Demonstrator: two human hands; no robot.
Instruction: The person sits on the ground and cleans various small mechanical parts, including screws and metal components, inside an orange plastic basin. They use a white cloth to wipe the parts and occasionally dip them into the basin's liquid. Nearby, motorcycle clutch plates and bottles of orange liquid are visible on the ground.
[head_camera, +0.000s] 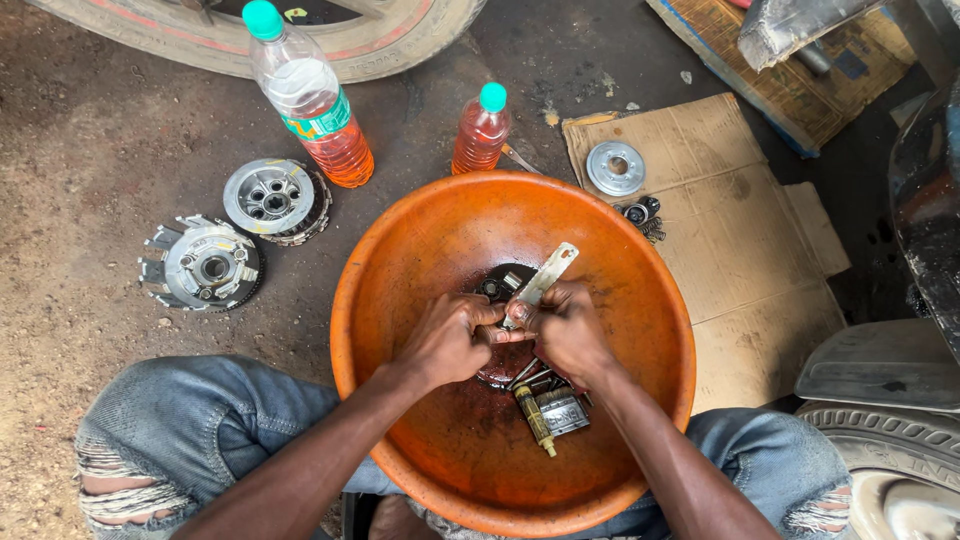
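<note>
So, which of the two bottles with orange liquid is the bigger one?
The left bottle, beside the tyre; it is taller and wider than the small bottle near the basin rim.

A big clear bottle (310, 95) with a green cap, a green and white label (318, 120) and orange liquid stands above the bowl, next to a small orange bottle (481, 132) with a green cap.
</note>
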